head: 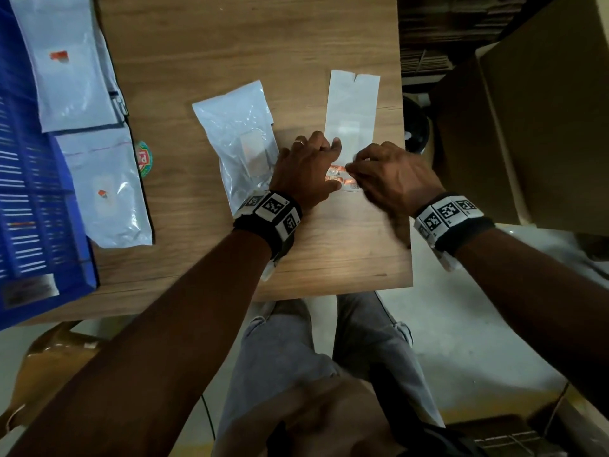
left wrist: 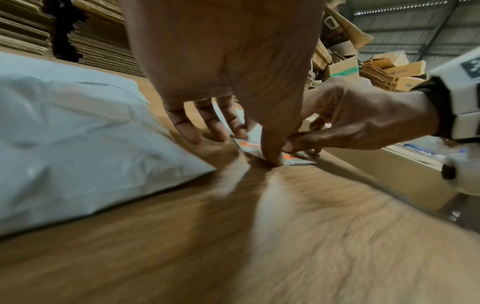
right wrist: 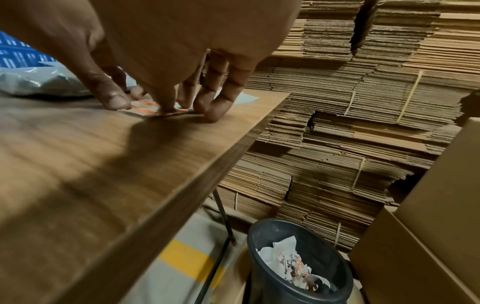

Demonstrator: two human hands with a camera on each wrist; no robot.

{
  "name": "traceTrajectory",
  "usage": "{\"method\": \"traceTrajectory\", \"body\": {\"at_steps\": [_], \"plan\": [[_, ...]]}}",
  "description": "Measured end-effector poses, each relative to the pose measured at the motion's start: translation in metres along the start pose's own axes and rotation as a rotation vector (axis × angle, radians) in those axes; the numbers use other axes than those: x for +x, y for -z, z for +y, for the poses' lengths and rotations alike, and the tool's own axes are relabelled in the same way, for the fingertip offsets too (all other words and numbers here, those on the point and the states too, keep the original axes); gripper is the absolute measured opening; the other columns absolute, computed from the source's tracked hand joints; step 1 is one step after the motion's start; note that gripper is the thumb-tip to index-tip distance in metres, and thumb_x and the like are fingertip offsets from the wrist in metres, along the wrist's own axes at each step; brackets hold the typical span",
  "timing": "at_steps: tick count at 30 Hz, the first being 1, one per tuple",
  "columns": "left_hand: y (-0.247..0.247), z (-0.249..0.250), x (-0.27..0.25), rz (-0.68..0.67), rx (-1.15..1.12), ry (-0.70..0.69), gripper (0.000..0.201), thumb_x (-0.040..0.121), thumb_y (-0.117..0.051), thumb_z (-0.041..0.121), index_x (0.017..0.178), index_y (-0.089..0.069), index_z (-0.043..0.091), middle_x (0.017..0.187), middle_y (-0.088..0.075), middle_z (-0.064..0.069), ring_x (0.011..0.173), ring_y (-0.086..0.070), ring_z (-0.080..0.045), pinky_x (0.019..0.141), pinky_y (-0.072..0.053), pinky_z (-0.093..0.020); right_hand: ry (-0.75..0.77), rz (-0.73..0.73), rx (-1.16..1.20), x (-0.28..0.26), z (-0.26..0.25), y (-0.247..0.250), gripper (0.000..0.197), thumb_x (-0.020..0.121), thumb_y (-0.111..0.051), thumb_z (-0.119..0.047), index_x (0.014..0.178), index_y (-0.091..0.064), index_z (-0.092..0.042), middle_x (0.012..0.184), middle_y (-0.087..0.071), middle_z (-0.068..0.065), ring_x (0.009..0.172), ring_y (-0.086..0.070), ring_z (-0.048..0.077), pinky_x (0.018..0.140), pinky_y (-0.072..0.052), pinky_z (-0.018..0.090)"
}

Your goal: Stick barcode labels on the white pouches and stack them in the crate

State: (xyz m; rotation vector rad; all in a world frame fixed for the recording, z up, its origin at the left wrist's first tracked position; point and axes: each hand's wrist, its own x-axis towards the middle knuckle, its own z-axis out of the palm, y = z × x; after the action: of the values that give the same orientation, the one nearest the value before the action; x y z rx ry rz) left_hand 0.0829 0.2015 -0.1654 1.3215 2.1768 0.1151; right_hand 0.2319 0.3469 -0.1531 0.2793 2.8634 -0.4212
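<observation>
The wood-grain laminate table (head: 230, 44) carries all task items. The blue slotted plastic crate (head: 29, 206) sits at its left edge, with white glossy plastic pouches (head: 69, 67) lying on it, two showing small orange-marked labels. One unlabelled white glossy plastic pouch (head: 235, 140) lies flat at table centre, just left of the hands.

Right of it lies the long white paper backing strip (head: 352, 110), its near end carrying the orange-and-white printed barcode labels (head: 339, 175).

Hand state: the left hand (head: 304, 168) presses the strip down, thumb and fingertips on the paper, fingers fairly straight. The right hand (head: 393, 178) has curled fingers working at a label edge between thumb and forefinger.

Probable faults from this state:
- Label tears or creases if the peel is too steep or fast.
- Strip slides or lifts if left-hand pressure relaxes; it lies near the right table edge, above the dark round waste bin (right wrist: 298, 259).
- Peeled label folds onto itself or sticks to fingertips, since it is thin and adhesive.
- Label wrinkles on the pouch, whose film is slick and uneven.
</observation>
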Motion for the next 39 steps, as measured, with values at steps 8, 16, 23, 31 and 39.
{"method": "traceTrajectory", "body": {"at_steps": [8, 16, 23, 31, 39], "plan": [[-0.001, 0.004, -0.001, 0.031, 0.096, 0.004, 0.075, 0.088, -0.063, 0.053, 0.152, -0.038, 0.022, 0.136, -0.049, -0.006, 0.123, -0.048, -0.033, 0.098, -0.038, -0.049, 0.037, -0.031, -0.058, 0.005, -0.001, 0.008, 0.033, 0.097, -0.05, -0.036, 0.121, -0.067, -0.021, 0.114, -0.068, 0.003, 0.093, -0.065, 0.029, 0.06, -0.051, 0.037], [0.003, 0.01, 0.0, 0.037, 0.161, 0.013, 0.076, 0.088, -0.064, 0.054, 0.151, -0.039, 0.02, 0.134, -0.051, -0.006, 0.121, -0.05, -0.032, 0.099, -0.034, -0.05, 0.029, 0.004, -0.044, 0.002, 0.0, 0.004, 0.032, 0.099, -0.049, -0.034, 0.122, -0.068, -0.02, 0.118, -0.07, 0.003, 0.096, -0.067, 0.029, 0.066, -0.055, 0.04], [0.004, 0.011, -0.001, 0.034, 0.155, 0.028, 0.075, 0.089, -0.062, 0.056, 0.152, -0.037, 0.023, 0.136, -0.051, -0.008, 0.122, -0.05, -0.033, 0.101, -0.034, -0.05, 0.026, 0.021, -0.035, 0.001, 0.005, 0.001, 0.032, 0.101, -0.045, -0.031, 0.123, -0.068, -0.022, 0.119, -0.071, 0.001, 0.098, -0.068, 0.028, 0.068, -0.057, 0.042], [0.007, 0.011, 0.001, 0.029, 0.156, 0.046, 0.073, 0.089, -0.064, 0.057, 0.151, -0.039, 0.026, 0.137, -0.051, -0.007, 0.124, -0.049, -0.033, 0.102, -0.033, -0.051, 0.042, 0.04, 0.027, 0.0, 0.011, 0.0, 0.031, 0.104, -0.044, -0.034, 0.122, -0.066, -0.023, 0.119, -0.07, 0.001, 0.102, -0.068, 0.028, 0.07, -0.058, 0.045], [0.009, 0.013, 0.001, 0.015, 0.132, 0.085, 0.076, 0.087, -0.068, 0.057, 0.151, -0.039, 0.029, 0.138, -0.052, -0.007, 0.127, -0.048, -0.034, 0.103, -0.036, -0.054, 0.058, 0.031, 0.081, -0.004, 0.017, 0.0, 0.031, 0.102, -0.044, -0.03, 0.125, -0.062, -0.023, 0.123, -0.067, 0.0, 0.105, -0.067, 0.025, 0.075, -0.059, 0.046]]}}
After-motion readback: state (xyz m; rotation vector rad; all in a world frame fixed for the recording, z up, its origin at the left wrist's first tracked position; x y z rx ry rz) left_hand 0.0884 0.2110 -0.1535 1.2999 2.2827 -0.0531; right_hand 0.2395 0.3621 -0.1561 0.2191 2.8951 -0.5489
